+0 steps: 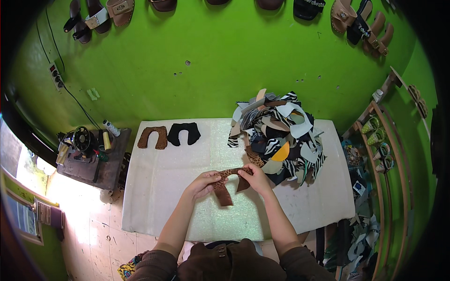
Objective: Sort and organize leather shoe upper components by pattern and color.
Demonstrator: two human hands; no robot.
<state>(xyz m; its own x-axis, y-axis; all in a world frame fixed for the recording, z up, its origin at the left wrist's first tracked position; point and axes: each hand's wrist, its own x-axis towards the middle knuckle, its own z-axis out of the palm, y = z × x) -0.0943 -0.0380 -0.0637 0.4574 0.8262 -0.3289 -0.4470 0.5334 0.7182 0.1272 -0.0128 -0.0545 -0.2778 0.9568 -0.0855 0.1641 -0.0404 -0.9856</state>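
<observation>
Between my two hands, above the near middle of the white table (164, 196), is a brown leopard-print U-shaped piece (221, 191). Its two ends hang down toward me. My left hand (205, 184) pinches the left bend, and my right hand (253, 178) grips the right bend. At the table's far left lies a brown patterned U-shaped piece (161, 136), with a black U-shaped piece (191, 133) right beside it. Just beyond my right hand rises a big heap of scraps (281, 136) in zebra print, grey, black, beige and yellow.
A sewing machine (82, 139) stands on a dark stand left of the table. Sandals (344, 16) hang along the green wall (225, 65). On the right, a wooden rack (391, 164) holds green sandals, and more scraps (363, 201) lie beside the table.
</observation>
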